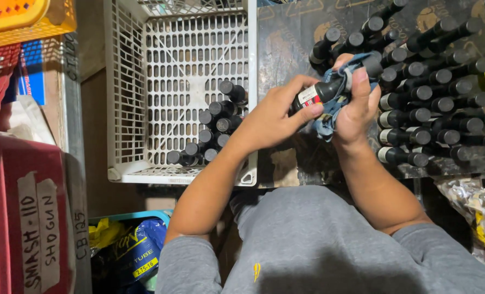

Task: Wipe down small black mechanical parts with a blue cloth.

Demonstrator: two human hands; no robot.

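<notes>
Black bottle [319, 93] (red-and-white label), blue cloth [329, 111], white lattice crate [180, 81], grey shirt [318, 245]

Dim indoor light, apparently from overhead, white crate [144, 81] brightest in view, black bottles [438, 103] merging into dark, soft sheen on their caps, deep shadow at lower frame, mild edge distortion, focus fairly sharp

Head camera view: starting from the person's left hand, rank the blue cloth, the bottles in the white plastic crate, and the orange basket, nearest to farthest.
From the left hand:
1. Blue cloth, just right of it, wrapped around the held black bottle.
2. Black bottles in the white plastic crate, to its left.
3. Orange plastic basket, far upper left corner.
</notes>
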